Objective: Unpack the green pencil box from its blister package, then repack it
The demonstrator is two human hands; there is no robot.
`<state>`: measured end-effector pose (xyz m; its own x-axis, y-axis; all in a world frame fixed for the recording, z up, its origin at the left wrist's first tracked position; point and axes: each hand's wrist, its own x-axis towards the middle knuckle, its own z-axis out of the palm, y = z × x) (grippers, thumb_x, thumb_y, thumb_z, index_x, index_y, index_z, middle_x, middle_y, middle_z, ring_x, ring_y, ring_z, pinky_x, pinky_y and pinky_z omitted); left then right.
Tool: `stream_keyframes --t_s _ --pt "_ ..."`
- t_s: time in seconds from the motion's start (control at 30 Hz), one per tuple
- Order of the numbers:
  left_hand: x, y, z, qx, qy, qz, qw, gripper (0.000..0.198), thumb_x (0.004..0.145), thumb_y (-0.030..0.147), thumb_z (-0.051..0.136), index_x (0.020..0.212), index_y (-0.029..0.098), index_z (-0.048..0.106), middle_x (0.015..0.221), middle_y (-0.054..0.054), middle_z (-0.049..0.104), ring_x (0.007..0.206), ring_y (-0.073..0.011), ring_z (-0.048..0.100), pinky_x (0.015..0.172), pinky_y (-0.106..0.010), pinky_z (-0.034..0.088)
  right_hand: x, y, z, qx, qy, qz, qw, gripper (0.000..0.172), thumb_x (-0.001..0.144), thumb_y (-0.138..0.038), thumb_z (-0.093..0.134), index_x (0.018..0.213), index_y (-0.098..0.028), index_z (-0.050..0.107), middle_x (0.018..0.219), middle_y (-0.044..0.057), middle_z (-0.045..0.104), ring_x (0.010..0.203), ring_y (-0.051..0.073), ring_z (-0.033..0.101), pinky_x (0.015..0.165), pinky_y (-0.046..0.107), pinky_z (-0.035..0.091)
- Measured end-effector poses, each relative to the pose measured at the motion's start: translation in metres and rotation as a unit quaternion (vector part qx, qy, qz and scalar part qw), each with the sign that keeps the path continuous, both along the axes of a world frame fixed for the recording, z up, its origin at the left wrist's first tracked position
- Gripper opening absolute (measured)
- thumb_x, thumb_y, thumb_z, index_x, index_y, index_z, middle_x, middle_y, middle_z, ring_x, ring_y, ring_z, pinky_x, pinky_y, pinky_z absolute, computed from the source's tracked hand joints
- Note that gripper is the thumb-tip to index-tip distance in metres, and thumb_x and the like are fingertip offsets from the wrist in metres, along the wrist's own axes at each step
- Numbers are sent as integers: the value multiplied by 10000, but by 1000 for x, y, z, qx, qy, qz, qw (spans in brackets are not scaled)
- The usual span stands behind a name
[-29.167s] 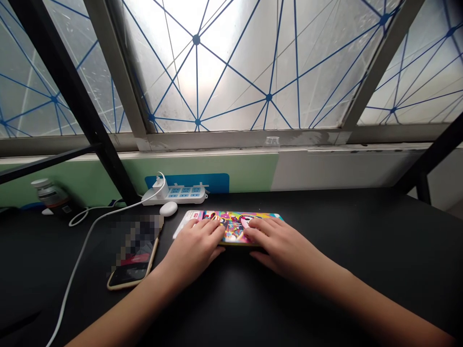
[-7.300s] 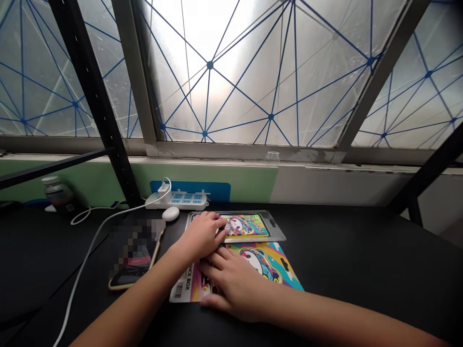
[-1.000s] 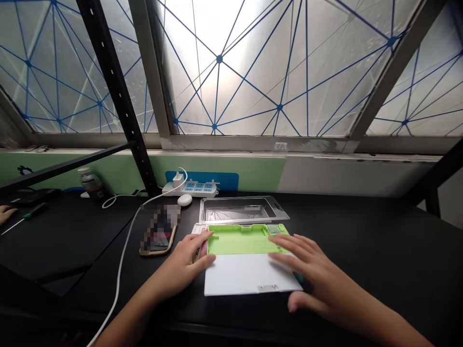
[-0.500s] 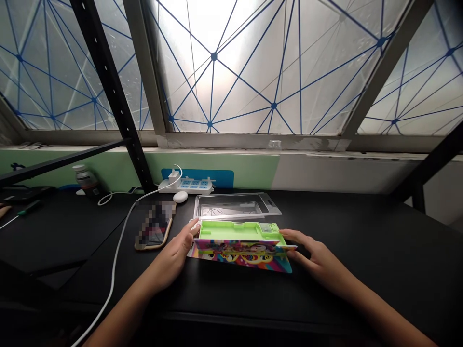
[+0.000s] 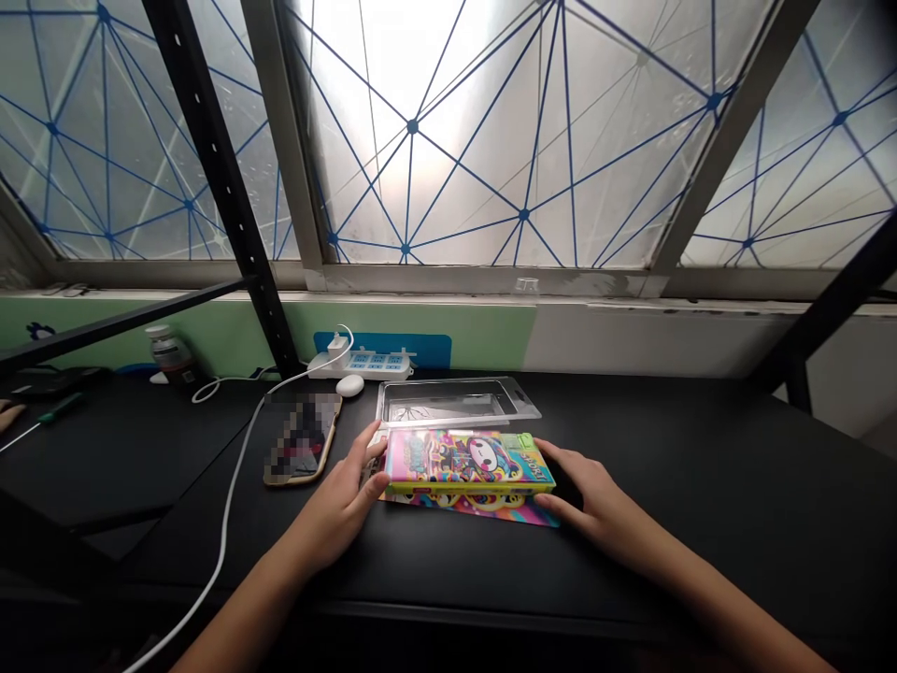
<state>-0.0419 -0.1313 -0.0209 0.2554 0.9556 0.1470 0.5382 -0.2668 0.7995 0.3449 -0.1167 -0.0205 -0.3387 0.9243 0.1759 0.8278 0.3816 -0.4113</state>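
A colourful pencil box with a green body lies closed on the black table. It rests on its printed backing card. My left hand grips the box's left end, thumb at the near corner and fingers along the side. My right hand clasps the right end, fingers at the far corner and thumb at the near one. The empty clear plastic blister shell lies just behind the box.
A phone lies left of the box, with a white cable running to a power strip by the wall. A white oval case, a bottle and a screwdriver sit further left. Another person's hand shows at the left edge.
One second ago the box lay open, white lid toward me and green tray showing. The lid swung up and over, and the box is now closed between my hands.
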Motion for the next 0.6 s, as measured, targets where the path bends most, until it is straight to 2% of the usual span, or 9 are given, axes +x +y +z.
stream_keyframes --t_s 0.07,0.17,0.27,0.37,0.47,0.53,0.6 --pt "1 -1 -1 2 16 7 1000 786 980 608 442 1593 236 120 1511 -165 489 1390 -328 464 1150 -503 314 0 1 -4 14 -11 10 1000 701 917 -555 548 1524 -247 379 1459 146 556 1304 361 538 1043 560 459" --pt "7 -4 2 23 28 25 999 798 942 552 562 1578 256 183 1474 -155 531 1353 -330 504 1111 -480 378 0 3 -9 32 1 8 999 664 910 -493 558 1510 -244 419 1445 132 575 1305 365 541 1054 561 458" --pt "20 0 17 115 18 73 991 731 921 524 611 1528 265 297 1460 -136 527 1334 -315 515 1081 -445 419 0 9 0 57 49 -11 997 657 908 -493 561 1502 -236 447 1414 115 607 1297 372 549 1046 546 475" --pt "38 21 44 201 -6 137 970 697 932 521 600 1513 274 306 1459 -123 509 1326 -305 512 1078 -448 418 -8 31 28 65 117 -34 990 689 917 -525 552 1529 -242 406 1429 91 597 1249 353 595 984 476 538" --pt "54 55 65 246 23 170 954 726 909 508 640 1503 231 327 1458 -151 480 1350 -327 464 1096 -474 389 -19 66 54 80 161 -29 983 721 903 -537 586 1521 -206 418 1446 79 583 1306 346 551 1062 454 482" --pt "59 76 65 268 32 180 946 645 917 437 652 1459 209 387 1427 -144 502 1363 -313 436 1117 -460 363 -25 89 57 81 187 -13 979 741 898 -536 597 1518 -172 417 1445 98 581 1316 338 544 1094 457 453" --pt "58 89 53 270 49 182 944 590 915 380 663 1425 204 426 1392 -135 528 1342 -302 446 1115 -445 360 -28 106 47 77 205 0 976 740 904 -536 587 1519 -163 413 1449 111 575 1309 332 553 1097 466 451"
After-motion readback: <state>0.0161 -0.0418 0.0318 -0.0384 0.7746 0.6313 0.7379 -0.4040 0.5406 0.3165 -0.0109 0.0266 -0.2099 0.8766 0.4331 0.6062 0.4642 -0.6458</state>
